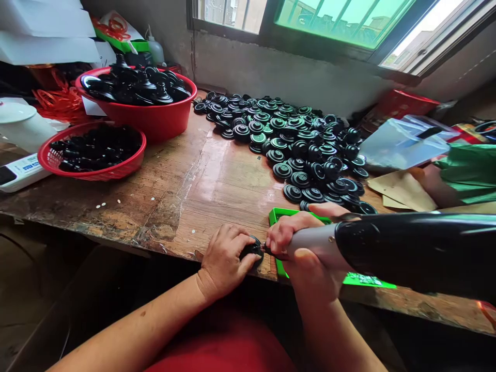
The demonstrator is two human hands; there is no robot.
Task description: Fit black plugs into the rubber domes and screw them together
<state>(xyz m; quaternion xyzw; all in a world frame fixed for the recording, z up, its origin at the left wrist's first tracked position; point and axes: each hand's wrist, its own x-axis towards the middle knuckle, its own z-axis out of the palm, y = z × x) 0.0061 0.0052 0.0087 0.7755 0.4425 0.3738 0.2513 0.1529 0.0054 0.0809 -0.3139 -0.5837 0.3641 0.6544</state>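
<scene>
Near the table's front edge, my left hand [227, 256] grips a round black part [253, 252] against the wood, its fingers curled round the rim. My right hand [310, 253] is wrapped round the grey front of a large black power screwdriver [406, 253], which points left. The tool's tip meets the black part between my hands; the exact contact is too small to make out. Under the tool lies a bright green tray [276, 214] with small silvery pieces at its right end, partly hidden by my right hand.
A big pile of black round parts [298, 150] spreads across the table's back. Left stand a red basin [155, 121] and a red basket [116, 170], both full of black parts. A clear plastic bin [403, 144] and cardboard [403, 188] lie right.
</scene>
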